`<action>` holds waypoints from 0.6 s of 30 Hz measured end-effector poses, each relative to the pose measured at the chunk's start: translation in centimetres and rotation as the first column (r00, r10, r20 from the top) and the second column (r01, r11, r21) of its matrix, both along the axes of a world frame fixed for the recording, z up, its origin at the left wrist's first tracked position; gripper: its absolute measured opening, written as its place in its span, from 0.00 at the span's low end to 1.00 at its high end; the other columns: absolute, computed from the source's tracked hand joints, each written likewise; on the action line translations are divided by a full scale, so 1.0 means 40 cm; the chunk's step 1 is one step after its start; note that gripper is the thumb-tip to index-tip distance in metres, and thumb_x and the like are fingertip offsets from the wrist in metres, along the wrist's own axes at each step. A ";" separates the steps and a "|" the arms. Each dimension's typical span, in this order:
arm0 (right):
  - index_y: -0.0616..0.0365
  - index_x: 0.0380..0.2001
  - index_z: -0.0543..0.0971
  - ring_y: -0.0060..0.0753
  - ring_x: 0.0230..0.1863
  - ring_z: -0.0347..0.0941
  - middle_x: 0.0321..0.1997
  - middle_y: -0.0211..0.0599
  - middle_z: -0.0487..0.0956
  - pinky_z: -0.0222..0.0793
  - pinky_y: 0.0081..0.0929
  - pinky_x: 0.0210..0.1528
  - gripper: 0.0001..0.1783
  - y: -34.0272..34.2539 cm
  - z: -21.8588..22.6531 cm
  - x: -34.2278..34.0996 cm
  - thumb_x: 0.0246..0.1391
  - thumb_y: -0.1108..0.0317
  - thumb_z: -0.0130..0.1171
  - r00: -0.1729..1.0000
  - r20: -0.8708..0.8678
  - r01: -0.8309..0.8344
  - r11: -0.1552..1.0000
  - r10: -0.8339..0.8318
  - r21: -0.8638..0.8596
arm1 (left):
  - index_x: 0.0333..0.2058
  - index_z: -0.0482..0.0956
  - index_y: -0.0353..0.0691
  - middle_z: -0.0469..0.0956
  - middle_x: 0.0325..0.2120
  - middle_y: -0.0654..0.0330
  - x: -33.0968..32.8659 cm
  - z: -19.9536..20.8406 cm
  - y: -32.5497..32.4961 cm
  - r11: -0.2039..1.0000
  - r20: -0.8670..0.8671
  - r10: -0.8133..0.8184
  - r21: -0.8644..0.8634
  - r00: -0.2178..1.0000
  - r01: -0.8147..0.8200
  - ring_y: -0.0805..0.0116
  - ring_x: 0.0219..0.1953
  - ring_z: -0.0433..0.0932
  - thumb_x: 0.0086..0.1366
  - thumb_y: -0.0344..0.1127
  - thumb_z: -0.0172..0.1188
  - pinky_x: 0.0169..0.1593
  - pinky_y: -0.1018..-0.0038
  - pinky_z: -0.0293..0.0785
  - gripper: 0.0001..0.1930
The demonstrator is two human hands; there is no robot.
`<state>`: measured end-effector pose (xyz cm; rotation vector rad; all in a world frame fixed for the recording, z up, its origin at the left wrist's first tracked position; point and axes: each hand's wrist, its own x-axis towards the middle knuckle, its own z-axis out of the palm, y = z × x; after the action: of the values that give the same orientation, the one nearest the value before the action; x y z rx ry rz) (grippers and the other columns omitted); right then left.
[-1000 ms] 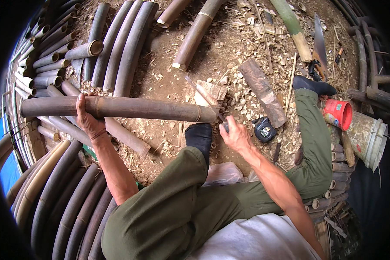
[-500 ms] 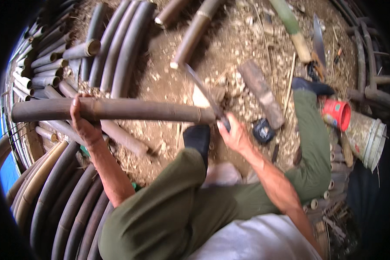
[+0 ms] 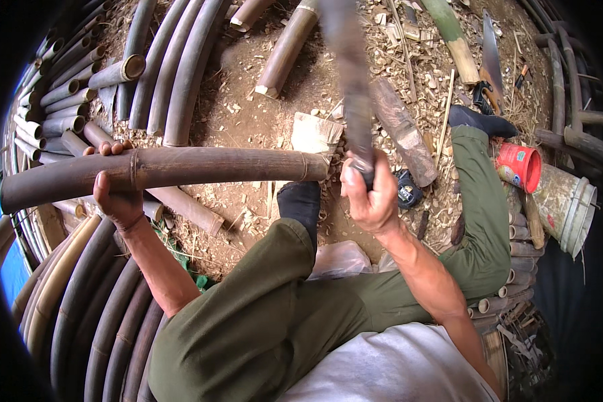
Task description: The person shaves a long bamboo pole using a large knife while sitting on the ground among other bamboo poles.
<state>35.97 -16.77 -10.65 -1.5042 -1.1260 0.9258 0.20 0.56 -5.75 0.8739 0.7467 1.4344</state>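
Observation:
My left hand [image 3: 118,187] is wrapped round a dark brown bamboo pole [image 3: 221,165] near its left end, the thumb in front and fingertips showing over the top. The pole lies almost level, and its right end is close above my dark sock. Beside that end is a pale wooden block [image 3: 315,134] on the ground. In my right hand [image 3: 374,194] is a machete [image 3: 350,74], closed about its dark handle. The blade, smeared by motion, points up and away from me, apart from the pole; its tip leaves the picture at the top.
Bamboo poles [image 3: 194,74] lie at far left, with more [image 3: 107,335] at near left. A weathered log [image 3: 403,130], a black tape measure [image 3: 409,189] and a handsaw [image 3: 492,60] lie among wood chips at right. A red bucket [image 3: 509,164] and a whitish bucket [image 3: 559,208] lie tipped beyond.
The machete has swung up from the pole's right end to stand clear of it. The pole has shifted slightly left, its right end now higher than its left.

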 end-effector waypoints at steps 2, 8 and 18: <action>0.64 0.38 0.67 0.31 0.19 0.73 0.20 0.38 0.75 0.70 0.27 0.23 0.15 -0.041 -0.107 -0.003 0.59 0.62 0.53 1.000 0.015 0.021 0.979 -0.024 0.201 | 0.52 0.63 0.41 0.66 0.41 0.57 0.008 0.003 0.002 1.000 -0.009 0.002 -0.007 1.000 -0.002 0.61 0.48 0.67 0.50 0.35 0.61 0.62 0.61 0.57 0.29; 0.61 0.33 0.68 0.56 0.22 0.74 0.19 0.52 0.74 0.68 0.45 0.23 0.15 -0.130 -0.250 0.020 0.56 0.60 0.54 0.941 0.241 -0.103 0.877 0.239 -0.470 | 0.57 0.62 0.37 0.70 0.47 0.47 0.003 0.006 -0.006 0.993 -0.077 0.031 -0.114 0.997 -0.040 0.51 0.52 0.69 0.54 0.39 0.59 0.62 0.55 0.59 0.32; 0.65 0.45 0.67 0.32 0.22 0.74 0.23 0.38 0.74 0.70 0.29 0.25 0.18 0.002 -0.007 -0.023 0.58 0.65 0.55 0.999 0.042 0.022 0.995 -0.026 0.093 | 0.44 0.72 0.31 0.76 0.37 0.53 -0.036 0.019 0.047 0.922 -0.146 0.252 -0.264 0.957 -0.283 0.62 0.42 0.75 0.59 0.42 0.61 0.51 0.66 0.70 0.21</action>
<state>35.05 -16.69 -10.91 -1.4654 -1.1642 0.8172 -1.22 2.46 -5.00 0.6488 1.1603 1.4788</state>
